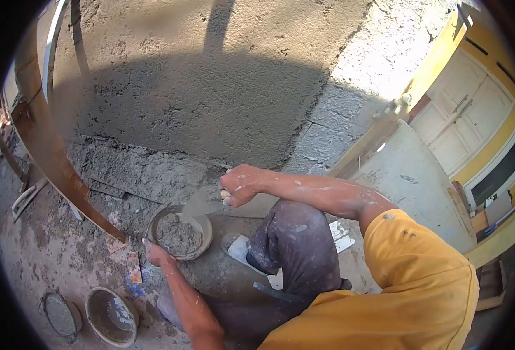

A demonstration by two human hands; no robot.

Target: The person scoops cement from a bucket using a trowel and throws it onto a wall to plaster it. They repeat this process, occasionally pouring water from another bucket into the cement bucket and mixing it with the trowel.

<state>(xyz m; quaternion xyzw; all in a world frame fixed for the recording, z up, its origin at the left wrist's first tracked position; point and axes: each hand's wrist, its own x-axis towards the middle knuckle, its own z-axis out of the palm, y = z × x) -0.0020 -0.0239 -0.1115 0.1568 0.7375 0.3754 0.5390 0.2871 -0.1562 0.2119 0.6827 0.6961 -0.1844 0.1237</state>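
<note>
Mortar (179, 234) could spill if our left fingers (148, 244), curled round the bowl (207, 237) at eight o'clock, slip while our right fingers (233, 198) clench the trowel (202, 202).

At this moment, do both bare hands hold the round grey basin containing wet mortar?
No; only the left hand holds the round grey basin, while the right hand grips a flat grey trowel.

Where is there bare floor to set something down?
The mottled floor between the curved plank and the leftmost tub looks free. It is crowded around the mortar bowl: the left hand holds its rim, a trowel in the right hand overlaps it in view, and a foot is close by.
</note>
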